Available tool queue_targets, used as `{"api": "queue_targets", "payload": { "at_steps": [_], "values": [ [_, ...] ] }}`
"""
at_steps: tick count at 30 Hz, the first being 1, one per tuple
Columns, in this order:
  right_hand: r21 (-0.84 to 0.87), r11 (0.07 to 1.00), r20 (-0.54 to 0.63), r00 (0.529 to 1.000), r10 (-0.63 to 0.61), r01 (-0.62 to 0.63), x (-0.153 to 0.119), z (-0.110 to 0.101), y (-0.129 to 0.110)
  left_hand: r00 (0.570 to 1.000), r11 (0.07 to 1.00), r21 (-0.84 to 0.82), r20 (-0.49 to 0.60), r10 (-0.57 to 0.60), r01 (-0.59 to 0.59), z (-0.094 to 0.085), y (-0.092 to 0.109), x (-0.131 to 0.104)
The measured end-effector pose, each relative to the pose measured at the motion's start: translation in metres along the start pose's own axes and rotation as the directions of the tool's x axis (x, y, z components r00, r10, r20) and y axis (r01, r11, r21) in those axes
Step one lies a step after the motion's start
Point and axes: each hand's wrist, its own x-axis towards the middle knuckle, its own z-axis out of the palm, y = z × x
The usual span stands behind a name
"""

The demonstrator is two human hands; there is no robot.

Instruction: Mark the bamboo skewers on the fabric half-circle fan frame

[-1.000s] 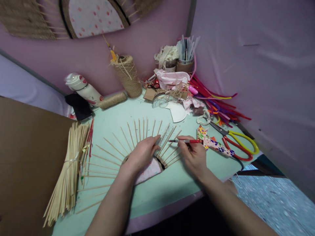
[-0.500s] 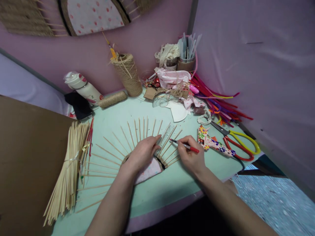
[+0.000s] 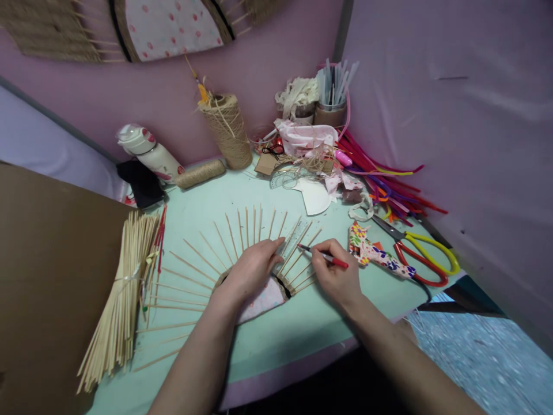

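Note:
A fan of thin wooden sticks [image 3: 192, 260] spreads out from a half-round piece of pink patterned cloth [image 3: 263, 301] with a twine and black border. My left hand [image 3: 253, 268] lies over this piece, its thumb and fingers holding a clear ruler [image 3: 295, 236] down along the sticks on the right side. In my right hand [image 3: 337, 270] is a red pen [image 3: 332, 260], pinched between thumb and fingers, its dark tip at a stick beside the ruler. My left hand hides part of the cloth and the ruler's near end.
A tied bundle of sticks [image 3: 125, 294] lies at the left. Twine spools [image 3: 228, 132], a white bottle [image 3: 151, 153] and craft scraps [image 3: 306, 138] stand along the back. At the right are a flowered glue gun [image 3: 375, 253], scissors [image 3: 425, 259] and pipe cleaners [image 3: 389, 178].
The whole view has shifted slightly. Both hands, the ruler and the pen keep nearly the same places; the pen tip stays by the same stick.

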Motion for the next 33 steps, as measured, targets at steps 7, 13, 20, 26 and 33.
{"api": "queue_targets", "payload": {
  "at_steps": [7, 13, 20, 26, 33],
  "values": [
    [-0.016, 1.000, 0.015, 1.000, 0.016, -0.015, -0.0004, 0.0001, 0.0012, 1.000, 1.000, -0.007, -0.001, -0.005, 0.005, -0.0017, 0.0026, -0.0005],
    [-0.022, 1.000, 0.015, 1.000, -0.005, 0.006, 0.0003, -0.0001, -0.0001, 1.000, 1.000, -0.006, -0.002, -0.001, 0.001, -0.0004, 0.0010, -0.0003],
    [-0.027, 1.000, 0.019, 1.000, 0.017, -0.017, -0.0006, -0.0003, 0.0006, 1.000, 1.000, 0.004, 0.002, -0.007, 0.007, -0.0008, 0.0004, -0.0002],
    [-0.012, 1.000, 0.015, 1.000, 0.006, -0.006, -0.0004, -0.0007, -0.0004, 1.000, 1.000, 0.015, 0.007, -0.003, 0.003, -0.0024, 0.0032, -0.0005],
    [-0.012, 1.000, 0.010, 1.000, -0.013, 0.013, 0.0000, -0.0010, 0.0006, 1.000, 1.000, 0.010, 0.004, 0.003, -0.003, -0.0006, 0.0015, -0.0002]
  ]
}}
